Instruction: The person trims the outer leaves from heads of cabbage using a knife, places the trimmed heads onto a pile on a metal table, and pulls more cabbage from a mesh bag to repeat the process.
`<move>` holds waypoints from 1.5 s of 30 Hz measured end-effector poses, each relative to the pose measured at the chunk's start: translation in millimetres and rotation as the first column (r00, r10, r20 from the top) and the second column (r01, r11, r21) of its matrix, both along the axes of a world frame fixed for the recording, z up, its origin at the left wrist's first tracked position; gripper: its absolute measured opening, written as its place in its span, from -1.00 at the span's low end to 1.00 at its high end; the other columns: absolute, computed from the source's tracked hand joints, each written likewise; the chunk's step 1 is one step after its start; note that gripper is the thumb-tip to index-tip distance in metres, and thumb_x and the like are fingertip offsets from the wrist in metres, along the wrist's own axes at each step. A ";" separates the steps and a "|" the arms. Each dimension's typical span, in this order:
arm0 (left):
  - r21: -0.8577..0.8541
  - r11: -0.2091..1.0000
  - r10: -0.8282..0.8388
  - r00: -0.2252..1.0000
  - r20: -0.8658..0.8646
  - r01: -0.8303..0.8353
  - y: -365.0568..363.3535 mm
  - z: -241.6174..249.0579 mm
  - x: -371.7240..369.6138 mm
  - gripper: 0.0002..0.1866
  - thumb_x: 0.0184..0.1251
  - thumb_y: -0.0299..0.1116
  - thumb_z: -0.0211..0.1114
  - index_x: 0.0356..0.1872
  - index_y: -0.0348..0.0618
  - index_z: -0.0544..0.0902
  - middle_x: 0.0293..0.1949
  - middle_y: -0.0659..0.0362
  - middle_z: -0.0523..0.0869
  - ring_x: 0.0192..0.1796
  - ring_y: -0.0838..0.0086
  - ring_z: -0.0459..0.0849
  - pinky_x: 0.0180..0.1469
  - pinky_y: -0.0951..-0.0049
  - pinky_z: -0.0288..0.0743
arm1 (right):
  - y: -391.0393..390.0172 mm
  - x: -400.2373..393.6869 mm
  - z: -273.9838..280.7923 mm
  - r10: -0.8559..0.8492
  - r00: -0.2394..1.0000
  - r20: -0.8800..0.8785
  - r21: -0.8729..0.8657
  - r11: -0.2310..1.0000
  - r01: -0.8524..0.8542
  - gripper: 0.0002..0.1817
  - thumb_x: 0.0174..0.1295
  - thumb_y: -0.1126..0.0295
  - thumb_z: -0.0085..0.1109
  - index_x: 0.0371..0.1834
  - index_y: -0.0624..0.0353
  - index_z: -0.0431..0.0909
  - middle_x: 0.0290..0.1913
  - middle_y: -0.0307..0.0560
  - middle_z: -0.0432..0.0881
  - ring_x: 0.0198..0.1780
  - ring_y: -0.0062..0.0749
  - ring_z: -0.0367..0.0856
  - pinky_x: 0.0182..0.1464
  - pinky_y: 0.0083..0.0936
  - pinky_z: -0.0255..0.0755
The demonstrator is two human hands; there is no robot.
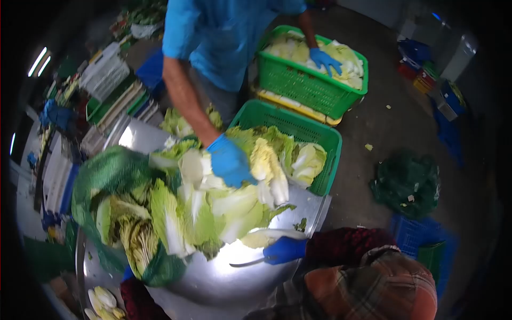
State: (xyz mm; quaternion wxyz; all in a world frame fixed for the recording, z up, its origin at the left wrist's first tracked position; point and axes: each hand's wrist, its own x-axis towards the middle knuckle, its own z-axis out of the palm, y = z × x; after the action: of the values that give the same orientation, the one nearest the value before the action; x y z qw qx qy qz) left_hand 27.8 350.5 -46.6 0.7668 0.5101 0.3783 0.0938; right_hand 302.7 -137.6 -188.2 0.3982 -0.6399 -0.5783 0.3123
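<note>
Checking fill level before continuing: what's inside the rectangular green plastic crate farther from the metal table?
Pale yellow-green cabbage shows across the top of that crate. The blue-gloved left hand covers some; lower layers and the bottom are hidden.

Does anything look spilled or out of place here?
Yes: small pale scraps, probably leaf, lie on the floor instead of with the cabbage leaves on the metal table. A dark green net also lies bunched there, perhaps discarded.
</note>
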 end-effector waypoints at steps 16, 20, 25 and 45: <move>0.182 0.983 0.011 1.000 0.007 -0.012 -183.3 37.4 44.9 -0.50 0.36 0.09 -0.05 0.10 -0.04 0.43 -0.40 0.10 0.59 -0.35 0.32 0.60 -0.28 0.30 0.56 | 33.4 45.6 158.0 -0.419 0.475 -0.774 -0.386 0.907 0.171 -0.63 0.16 0.00 0.19 -0.30 0.09 0.45 -0.56 -0.31 0.42 -0.62 -0.66 0.38 -0.60 -0.71 0.29; 0.702 0.713 0.142 0.980 -0.142 -0.002 -188.5 -19.4 112.5 -0.61 0.27 -0.08 0.19 -0.07 -0.19 0.52 -0.44 0.20 0.55 -0.53 0.45 0.47 -0.42 0.45 0.41 | 92.3 69.5 108.2 -0.287 0.485 -0.826 -0.230 0.957 0.175 -0.42 0.07 -0.07 0.26 -0.04 0.15 0.39 -0.54 -0.32 0.42 -0.68 -0.69 0.27 -0.66 -0.67 0.18; 0.943 -0.045 0.190 0.930 -0.315 0.329 -163.9 6.7 153.8 -0.61 0.15 -0.10 0.32 -0.35 -0.31 0.54 -0.49 0.15 0.55 -0.52 0.40 0.49 -0.41 0.43 0.37 | 116.0 63.5 133.4 -0.324 0.635 -0.701 -0.310 0.941 0.137 -0.55 0.16 0.04 0.19 -0.02 0.13 0.51 -0.29 -0.31 0.54 -0.59 -0.69 0.35 -0.55 -0.67 0.32; -0.007 0.970 0.236 0.931 0.280 -0.243 -160.2 -9.2 169.5 -0.46 0.37 -0.06 0.02 0.25 -0.19 0.31 0.16 0.09 0.45 0.14 0.31 0.46 0.21 0.31 0.34 | 159.6 90.2 154.5 -0.471 0.453 -0.757 -0.505 0.862 0.053 -0.49 0.02 -0.26 0.17 -0.61 -0.09 0.28 -0.79 -0.35 0.16 -0.77 -0.60 0.15 -0.63 -0.60 0.19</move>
State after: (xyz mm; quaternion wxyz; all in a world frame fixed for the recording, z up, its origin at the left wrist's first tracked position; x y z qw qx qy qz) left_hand 197.3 190.3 -55.9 0.7879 0.4525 0.3248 0.2625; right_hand 392.9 22.1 -33.7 0.5325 -0.5484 -0.1122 0.6349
